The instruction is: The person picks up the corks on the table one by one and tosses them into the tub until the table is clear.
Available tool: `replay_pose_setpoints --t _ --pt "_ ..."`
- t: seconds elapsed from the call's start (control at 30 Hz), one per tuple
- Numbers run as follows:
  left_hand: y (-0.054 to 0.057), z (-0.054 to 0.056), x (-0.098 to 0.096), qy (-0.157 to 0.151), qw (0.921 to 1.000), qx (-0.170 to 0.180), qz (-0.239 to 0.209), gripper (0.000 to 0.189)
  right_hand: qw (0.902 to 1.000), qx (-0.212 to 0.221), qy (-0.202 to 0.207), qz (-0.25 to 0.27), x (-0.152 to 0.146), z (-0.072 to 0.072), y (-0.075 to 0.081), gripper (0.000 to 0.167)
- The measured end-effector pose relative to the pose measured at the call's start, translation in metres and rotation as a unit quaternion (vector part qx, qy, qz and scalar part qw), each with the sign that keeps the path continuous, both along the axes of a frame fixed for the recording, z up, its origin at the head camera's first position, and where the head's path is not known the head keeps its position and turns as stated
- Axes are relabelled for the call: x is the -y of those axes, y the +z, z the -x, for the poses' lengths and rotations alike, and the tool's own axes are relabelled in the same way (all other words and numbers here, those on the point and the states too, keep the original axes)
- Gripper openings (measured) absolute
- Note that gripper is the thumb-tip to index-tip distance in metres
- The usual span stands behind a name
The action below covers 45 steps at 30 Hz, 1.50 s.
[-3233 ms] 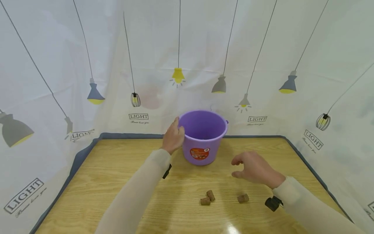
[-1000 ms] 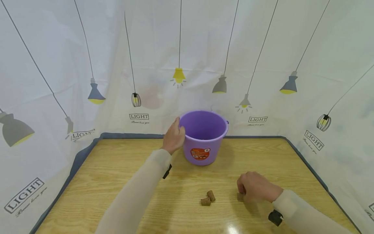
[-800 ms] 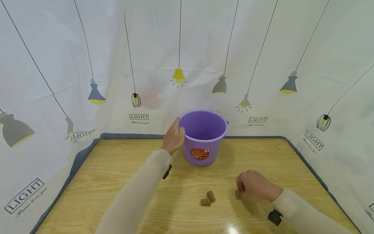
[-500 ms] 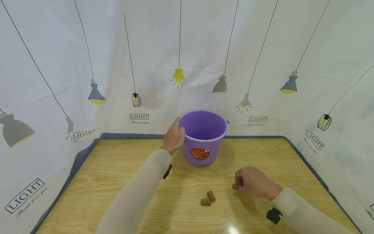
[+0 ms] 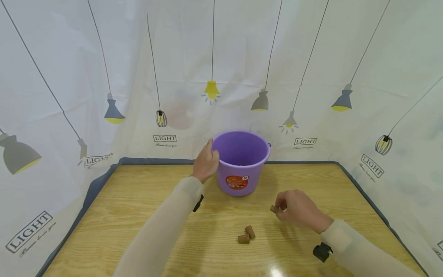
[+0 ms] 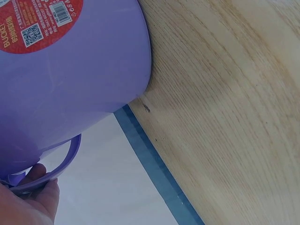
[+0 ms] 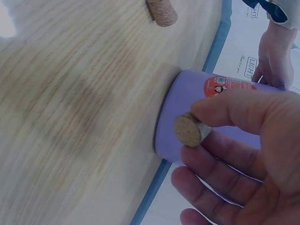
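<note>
A purple bucket (image 5: 238,175) with a red label stands upright at the back middle of the table. My left hand (image 5: 205,161) grips its left rim; in the left wrist view that hand's fingers (image 6: 47,194) curl round the bucket's handle (image 6: 70,157). My right hand (image 5: 298,209), in front of the bucket to its right, pinches a cork (image 7: 190,130) between thumb and fingers, above the table. Two more corks lie close together on the table: a tilted cork (image 5: 250,231) and a flat-lying cork (image 5: 243,239). The bucket's bottom is mostly hidden by its front wall.
The wood-grain table (image 5: 149,215) is enclosed by a white cloth (image 5: 187,50) printed with hanging lamps. A dark blue edge strip (image 5: 297,162) runs where cloth meets table. Small black cameras sit on both wrists.
My right hand reached down to the cork on the right, pinched it and has lifted it up and left toward the bucket. The left hand and bucket have stayed in place.
</note>
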<state>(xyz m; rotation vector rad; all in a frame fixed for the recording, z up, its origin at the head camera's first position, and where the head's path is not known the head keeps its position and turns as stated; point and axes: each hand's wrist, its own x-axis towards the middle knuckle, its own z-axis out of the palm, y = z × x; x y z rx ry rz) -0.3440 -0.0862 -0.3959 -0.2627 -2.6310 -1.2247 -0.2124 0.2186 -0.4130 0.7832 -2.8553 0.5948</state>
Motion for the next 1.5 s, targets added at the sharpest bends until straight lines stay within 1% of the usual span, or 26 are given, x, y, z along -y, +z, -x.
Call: replay_pose_setpoints --t 0.17,0.4,0.57,0.7,0.87,1.13,1.5 --pt "-0.001 0.001 0.001 0.003 1.0000 -0.004 0.007 0.067 0.9996 0.003 -0.021 0.017 0.004 0.001 0.005 0.016" --pt "-0.002 0.002 0.001 -0.001 1.0000 -0.002 0.005 0.067 0.9983 0.007 -0.044 0.038 0.010 0.001 0.009 0.013" --pt "-0.002 0.003 0.000 0.000 0.9999 -0.010 0.003 0.064 0.9968 -0.011 -0.059 0.053 0.014 0.003 0.013 0.010" --pt "-0.002 0.004 0.000 -0.002 1.0000 -0.006 -0.002 0.062 0.9955 -0.031 -0.060 0.067 0.017 0.004 0.015 0.010" --pt "-0.002 0.003 0.000 -0.004 1.0000 0.000 -0.003 0.063 0.9936 -0.043 -0.065 0.083 0.020 0.006 0.019 0.008" --pt "-0.001 0.002 0.000 -0.001 1.0000 0.001 0.008 0.066 0.9897 -0.070 -0.069 0.103 0.024 0.010 0.029 0.008" --pt "-0.002 0.003 0.000 -0.001 1.0000 0.000 -0.002 0.064 0.9866 -0.084 -0.070 0.121 0.030 0.017 0.044 0.006"
